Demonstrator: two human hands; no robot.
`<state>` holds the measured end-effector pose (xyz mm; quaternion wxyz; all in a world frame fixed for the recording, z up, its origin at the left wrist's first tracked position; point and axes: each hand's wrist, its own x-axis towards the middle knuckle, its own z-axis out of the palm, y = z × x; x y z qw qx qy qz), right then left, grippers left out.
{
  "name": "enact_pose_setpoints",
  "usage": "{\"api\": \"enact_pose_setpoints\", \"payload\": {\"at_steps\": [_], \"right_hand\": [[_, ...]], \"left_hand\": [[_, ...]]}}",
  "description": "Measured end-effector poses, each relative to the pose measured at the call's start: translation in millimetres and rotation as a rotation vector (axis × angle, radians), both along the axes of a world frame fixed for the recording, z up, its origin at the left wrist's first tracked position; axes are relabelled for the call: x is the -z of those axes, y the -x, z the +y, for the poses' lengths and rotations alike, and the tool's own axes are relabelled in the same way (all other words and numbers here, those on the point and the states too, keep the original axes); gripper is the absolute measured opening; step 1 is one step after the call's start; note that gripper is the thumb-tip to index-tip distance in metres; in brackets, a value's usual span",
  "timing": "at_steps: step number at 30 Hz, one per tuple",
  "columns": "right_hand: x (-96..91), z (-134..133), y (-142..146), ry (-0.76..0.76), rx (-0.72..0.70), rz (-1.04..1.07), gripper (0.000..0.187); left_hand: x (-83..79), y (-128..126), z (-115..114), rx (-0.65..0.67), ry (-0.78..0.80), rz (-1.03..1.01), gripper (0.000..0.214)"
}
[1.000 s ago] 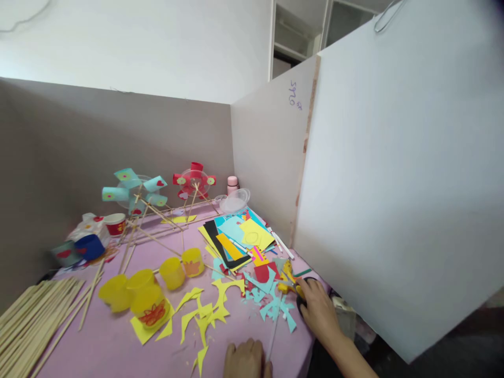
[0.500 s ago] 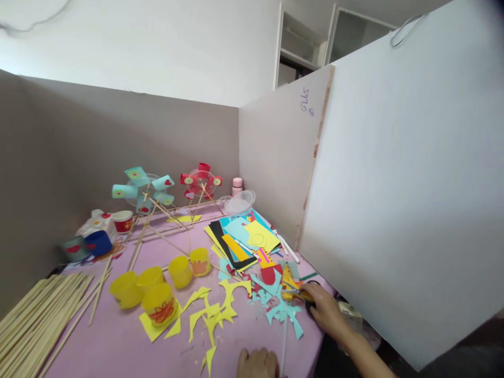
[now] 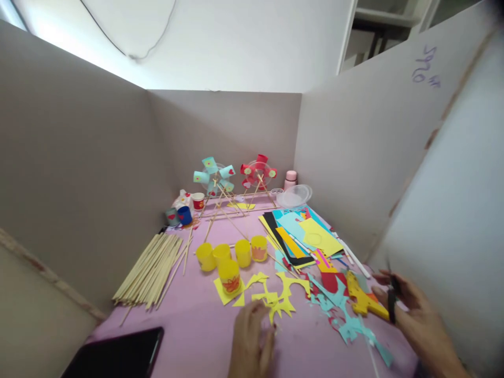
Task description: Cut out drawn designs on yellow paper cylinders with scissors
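My right hand, at the table's right edge, grips a pair of scissors by the black handles, blades pointing up and blurred. A yellow glue gun lies just left of that hand. My left hand hangs low over the front middle, thumb and fingers apart, its fingertips at the near edge of the yellow paper scraps. No object shows in it. Turquoise paper scraps spread between the two hands. Behind the left hand stands a yellow paper ring with an orange drawing, on a yellow paper piece.
More yellow rings stand behind. Wooden sticks and a black tablet-like device lie left. Turquoise and red stick-framed wheels stand at the back. Coloured paper sheets lie right; grey partitions enclose the table.
The view has swung left. My left hand has moved forward to the yellow scraps. My right hand has lifted the scissors off the turquoise scraps and glue gun, tipping the blades up.
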<state>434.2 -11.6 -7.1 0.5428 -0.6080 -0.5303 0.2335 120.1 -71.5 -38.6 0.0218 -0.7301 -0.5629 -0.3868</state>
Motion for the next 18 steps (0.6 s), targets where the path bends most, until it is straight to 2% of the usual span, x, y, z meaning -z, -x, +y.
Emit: {"api": "enact_pose_setpoints", "payload": {"at_steps": [2, 3, 6, 8, 11, 14, 16, 18], "right_hand": [[-23.4, 4, 61, -0.079, -0.087, 0.37, 0.038], [-31.7, 8, 94, -0.102, -0.148, 0.478, 0.033], [-39.0, 18, 181, -0.08, -0.299, 0.529, 0.033], [-32.5, 21, 220, -0.054, -0.372, 0.542, 0.033], [-17.5, 21, 246, -0.022, -0.445, 0.553, 0.027], [-4.2, 24, 246, 0.015, -0.446, 0.571, 0.029], [1.6, 29, 243, 0.026, -0.414, 0.597, 0.03], [3.8, 37, 240, 0.021, -0.385, 0.624, 0.032]], "left_hand": [[-16.5, 31, 13, -0.144, -0.045, -0.061, 0.034], [-23.7, 44, 20, -0.191, -0.066, -0.071, 0.035], [-37.8, 75, 43, -0.211, -0.04, -0.046, 0.031], [-42.0, 88, 53, -0.172, 0.021, -0.017, 0.024], [-48.3, 100, 55, -0.122, 0.092, -0.009, 0.01], [-59.0, 101, 48, -0.14, 0.087, -0.056, 0.013], [-62.9, 95, 45, -0.203, 0.015, -0.118, 0.014], [-58.3, 84, 49, -0.247, -0.131, -0.225, 0.009]]}}
